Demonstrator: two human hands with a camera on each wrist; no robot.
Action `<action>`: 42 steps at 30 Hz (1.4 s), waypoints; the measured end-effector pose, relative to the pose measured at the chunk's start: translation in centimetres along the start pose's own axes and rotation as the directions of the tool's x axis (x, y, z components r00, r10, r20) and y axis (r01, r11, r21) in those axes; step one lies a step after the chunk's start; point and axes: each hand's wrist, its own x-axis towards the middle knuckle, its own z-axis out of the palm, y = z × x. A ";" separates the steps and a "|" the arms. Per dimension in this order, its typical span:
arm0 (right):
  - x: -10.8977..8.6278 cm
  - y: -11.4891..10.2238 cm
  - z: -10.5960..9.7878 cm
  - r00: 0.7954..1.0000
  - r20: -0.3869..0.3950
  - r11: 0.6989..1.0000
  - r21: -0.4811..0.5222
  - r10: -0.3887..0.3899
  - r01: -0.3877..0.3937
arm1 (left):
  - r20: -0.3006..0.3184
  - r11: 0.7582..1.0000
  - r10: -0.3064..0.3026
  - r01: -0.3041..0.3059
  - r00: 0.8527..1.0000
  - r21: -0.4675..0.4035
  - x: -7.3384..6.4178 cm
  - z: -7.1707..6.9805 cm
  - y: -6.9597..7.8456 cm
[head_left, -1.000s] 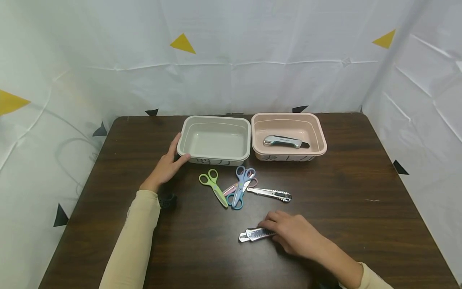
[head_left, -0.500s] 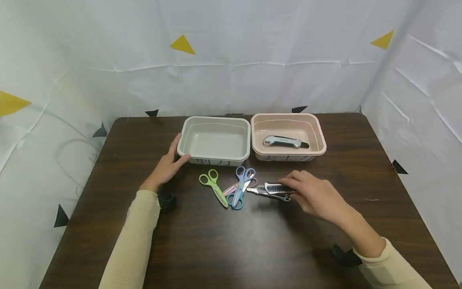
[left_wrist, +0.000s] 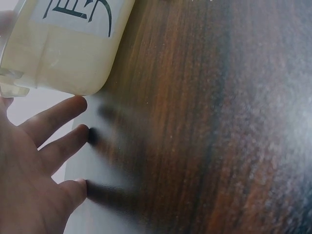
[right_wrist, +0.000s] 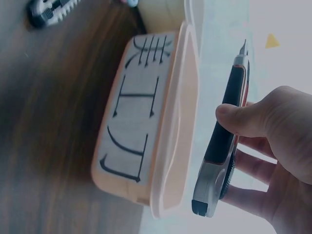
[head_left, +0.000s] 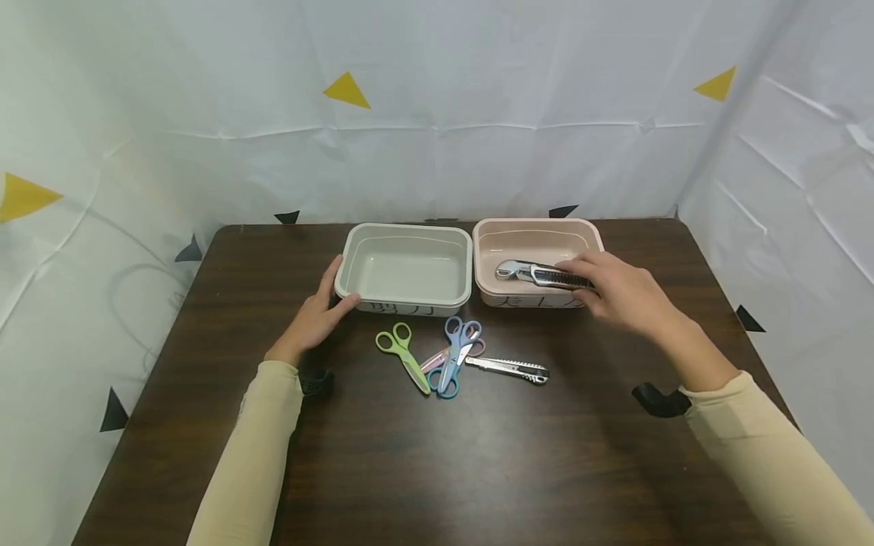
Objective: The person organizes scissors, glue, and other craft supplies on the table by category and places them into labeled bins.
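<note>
My right hand (head_left: 631, 299) holds a silver and black utility knife (head_left: 558, 277) over the pink bin (head_left: 495, 297). In the right wrist view the thumb and fingers pinch the knife's black grip (right_wrist: 226, 114), its tip pointing up in that view. Inside the bin lies another utility knife with a pale handle (head_left: 508, 268), partly hidden behind the held one. My left hand (head_left: 310, 322) rests at the left front corner of the grey bin (head_left: 410, 277), thumb at the rim. In the left wrist view its fingers (left_wrist: 58, 117) are extended beside the bin's wall.
In front of the bins lie green scissors (head_left: 404, 358), purple-blue scissors (head_left: 452, 360) overlapping pink scissors (head_left: 435, 360), and a silver utility knife (head_left: 508, 368). Handwritten labels mark both bins' fronts. A white sheet (head_left: 437, 174) hangs behind the brown table (head_left: 437, 470).
My right hand has lifted the utility knife off the table and carried it forward, past the other silver knife, to above the pink bin. The left hand has stayed at the grey bin.
</note>
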 end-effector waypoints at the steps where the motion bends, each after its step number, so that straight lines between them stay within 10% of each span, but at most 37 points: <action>1: 0.5 0.3 0.0 1.000 0.022 1.000 0.001 0.011 -0.011 | -0.005 1.000 -0.002 0.002 1.000 0.003 0.0 0.0 -0.1; 19: 7.6 4.1 3.6 0.960 0.276 0.994 0.075 0.051 -0.075 | -0.020 1.000 0.002 -0.001 1.000 0.023 0.1 -0.2 -0.6; 26: 8.4 4.8 5.1 0.961 0.278 0.991 0.136 -0.018 -0.020 | -0.017 1.000 0.003 -0.002 1.000 0.020 0.0 -0.1 -0.4; 42: 9.2 4.8 6.2 0.924 0.361 0.986 0.060 0.124 -0.156 | -0.013 1.000 0.003 -0.003 1.000 0.018 -0.2 -0.3 -0.2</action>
